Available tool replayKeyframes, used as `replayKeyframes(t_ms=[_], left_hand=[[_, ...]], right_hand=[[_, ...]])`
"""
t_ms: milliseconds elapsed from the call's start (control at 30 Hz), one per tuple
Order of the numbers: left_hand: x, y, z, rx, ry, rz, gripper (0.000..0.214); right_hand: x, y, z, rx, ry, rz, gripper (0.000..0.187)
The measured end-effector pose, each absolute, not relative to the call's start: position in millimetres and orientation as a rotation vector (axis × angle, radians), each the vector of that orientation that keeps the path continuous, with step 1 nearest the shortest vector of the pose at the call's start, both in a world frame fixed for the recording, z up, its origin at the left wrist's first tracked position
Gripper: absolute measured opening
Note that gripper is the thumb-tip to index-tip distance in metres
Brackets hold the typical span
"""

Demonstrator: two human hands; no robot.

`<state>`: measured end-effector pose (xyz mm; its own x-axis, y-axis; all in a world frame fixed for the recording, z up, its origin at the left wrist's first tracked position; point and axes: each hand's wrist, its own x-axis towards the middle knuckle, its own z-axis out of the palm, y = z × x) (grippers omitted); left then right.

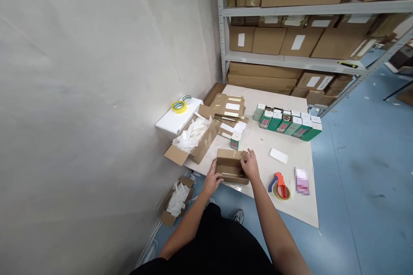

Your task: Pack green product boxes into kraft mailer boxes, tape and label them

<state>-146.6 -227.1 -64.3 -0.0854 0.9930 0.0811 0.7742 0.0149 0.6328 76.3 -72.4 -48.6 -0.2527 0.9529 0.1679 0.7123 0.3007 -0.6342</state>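
An open cardboard box (231, 178) sits at the front edge of the table, its inside showing from above. My left hand (212, 179) grips its left wall, fingers along the outside and thumb toward the front rim. On the opposite side my right hand (250, 165) is closed over the right wall, with the thumb reaching inside. Just behind the box stands a small green and white carton (235, 141). To the right lies an orange and blue tape dispenser (280, 186) with a roll of tape. A white card or slip (278, 155) lies flat beyond it.
Several green and white cartons (288, 123) stand in rows at the back right. Left of me, a cardboard box (204, 141) holds white packing paper, beside tape rolls (179, 107). Flattened cardboard (226, 105) lies behind. Shelving (309, 10) full of boxes stands beyond; another paper-filled box (177, 200) is on the floor.
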Motion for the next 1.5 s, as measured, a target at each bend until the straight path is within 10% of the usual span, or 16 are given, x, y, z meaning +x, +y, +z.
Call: replayKeyframes(t_ms=[1133, 1500], left_hand=[[-266.6, -282.1, -87.1, 1.602, 1.853, 0.906, 0.014], [-271.0, -284.0, -89.8, 1.578, 1.807, 0.955, 0.021]], right_hand=[[-322.6, -30.4, -7.8, -1.447, -2.538, 0.78, 0.062], [-348.5, -29.8, -19.8, -1.59, -2.432, 0.723, 0.029]])
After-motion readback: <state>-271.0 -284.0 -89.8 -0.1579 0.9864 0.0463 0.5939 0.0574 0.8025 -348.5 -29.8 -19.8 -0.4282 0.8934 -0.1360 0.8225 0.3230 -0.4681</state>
